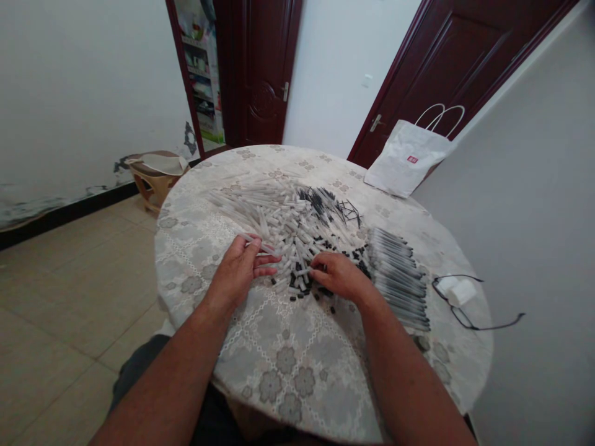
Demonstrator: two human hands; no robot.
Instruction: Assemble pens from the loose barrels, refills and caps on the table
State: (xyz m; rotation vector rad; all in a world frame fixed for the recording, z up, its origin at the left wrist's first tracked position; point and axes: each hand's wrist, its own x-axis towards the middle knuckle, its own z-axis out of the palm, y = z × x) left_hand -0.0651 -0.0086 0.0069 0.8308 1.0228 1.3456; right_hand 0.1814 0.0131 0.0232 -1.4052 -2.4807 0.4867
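Observation:
A round table (297,365) with a floral lace cloth carries a heap of white pen barrels (274,214), a bunch of black refills (332,204) and scattered small black caps (344,254). My left hand (242,269) rests at the near edge of the heap, fingers pinched round one white barrel that points up-left. My right hand (337,275) lies palm down among the black caps, fingers curled; what they grip is hidden. A row of assembled pens (400,279) lies just right of my right hand.
A white paper bag (406,158) leans at the table's far right edge against the wall. Eyeglasses on a small white item (460,294) lie at the right. A stool with cloth (155,170) stands on the tiled floor at left. Dark red doors are behind.

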